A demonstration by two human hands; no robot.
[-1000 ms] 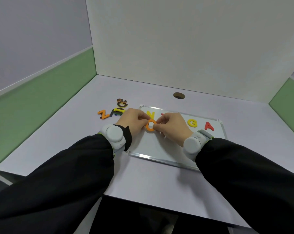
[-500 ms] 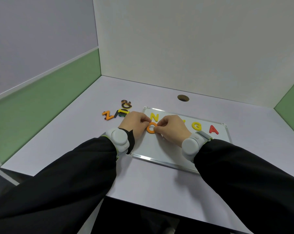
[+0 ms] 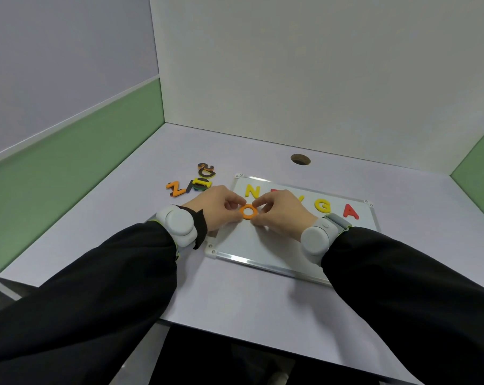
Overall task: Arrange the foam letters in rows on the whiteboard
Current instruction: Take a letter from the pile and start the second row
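A white whiteboard (image 3: 258, 245) with a metal frame lies on the desk. Its top row holds a yellow N (image 3: 252, 191), a yellow G (image 3: 324, 205) and a red A (image 3: 350, 211); letters between N and G are hidden behind my right hand. My left hand (image 3: 217, 207) and my right hand (image 3: 282, 212) both pinch an orange O (image 3: 248, 211) low over the board's left part, below the N. Loose letters lie left of the board: an orange Z (image 3: 175, 188), a yellow I (image 3: 202, 184) and dark pieces (image 3: 206, 170).
A round cable hole (image 3: 300, 159) sits in the desk behind the board. White and green partition walls close in the desk at the back and both sides. The desk's front edge runs under my forearms.
Both hands stay pinched on the orange O at nearly the same spot below the N. The view has shifted slightly.
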